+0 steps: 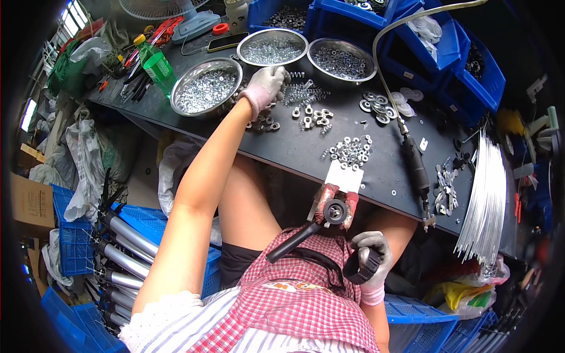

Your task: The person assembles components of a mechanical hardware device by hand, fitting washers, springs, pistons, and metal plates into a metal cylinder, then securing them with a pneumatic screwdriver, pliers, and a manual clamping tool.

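My left hand [266,87], in a pale glove with a pink cuff, is stretched across the table, fingers bent down just below the metal bowls. Its fingertips are closed beside a pile of coil springs [305,93]; whatever they pinch is hidden. Close to my lap, my right hand [376,254], gloved too, grips a black ribbed ring-shaped part [361,266]. Between my knees a vise-like fixture [348,206] with red padding bears a black round part [335,212], from which a black lever [293,242] slants toward me.
Three bowls of small metal parts [206,61] line the far side. Nearer lie a heap of washers [352,152] and metal fittings [318,117]. On the right are a hanging power driver [415,165], thin metal rods [484,200] and blue bins [421,65]. A green bottle [158,67] stands left.
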`<state>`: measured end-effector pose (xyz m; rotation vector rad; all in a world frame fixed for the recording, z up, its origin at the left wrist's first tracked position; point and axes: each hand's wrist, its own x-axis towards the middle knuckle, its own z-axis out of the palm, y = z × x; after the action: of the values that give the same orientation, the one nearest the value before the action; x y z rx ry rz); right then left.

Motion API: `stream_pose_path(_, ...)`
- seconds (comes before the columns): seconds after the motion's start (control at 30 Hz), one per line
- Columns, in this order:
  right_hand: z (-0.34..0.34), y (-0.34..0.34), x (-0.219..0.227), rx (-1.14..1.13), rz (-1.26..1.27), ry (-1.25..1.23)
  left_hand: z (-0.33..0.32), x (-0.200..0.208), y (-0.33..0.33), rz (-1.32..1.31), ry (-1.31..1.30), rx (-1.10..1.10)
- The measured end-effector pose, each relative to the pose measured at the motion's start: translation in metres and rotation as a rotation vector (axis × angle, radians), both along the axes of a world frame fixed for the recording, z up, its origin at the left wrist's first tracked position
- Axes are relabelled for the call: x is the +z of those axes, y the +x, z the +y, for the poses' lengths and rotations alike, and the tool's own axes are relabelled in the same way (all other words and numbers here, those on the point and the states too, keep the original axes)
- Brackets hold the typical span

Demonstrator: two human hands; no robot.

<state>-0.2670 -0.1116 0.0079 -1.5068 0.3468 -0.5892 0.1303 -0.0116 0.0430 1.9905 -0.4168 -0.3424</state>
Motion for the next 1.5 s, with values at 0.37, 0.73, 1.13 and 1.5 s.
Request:
stream_pose_path(0.37, 0.04, 0.054, 0.025, 0.655, 0.328, -0.497, 0.048, -0.017, -0.181, 0.34, -0.859, -0.124)
stream_pose_path(0.73, 0.009, 0.027, 0.027, -0.036, 0.002, 0.15, 0.02, -0.039, -0.256, 0.302, -0.977, -0.273)
stream_pose_path(1.13, -0.006, 0.055, 0.04, 0.114, -0.053, -0.153, 0.011, -0.045, -0.253, -0.295, -0.536, -0.139)
stream_pose_path(1.5, -0.023, 0.062, 0.051, -0.015, 0.112, -0.488, 0.008, -0.063, -0.245, -0.451, -0.424, -0.198)
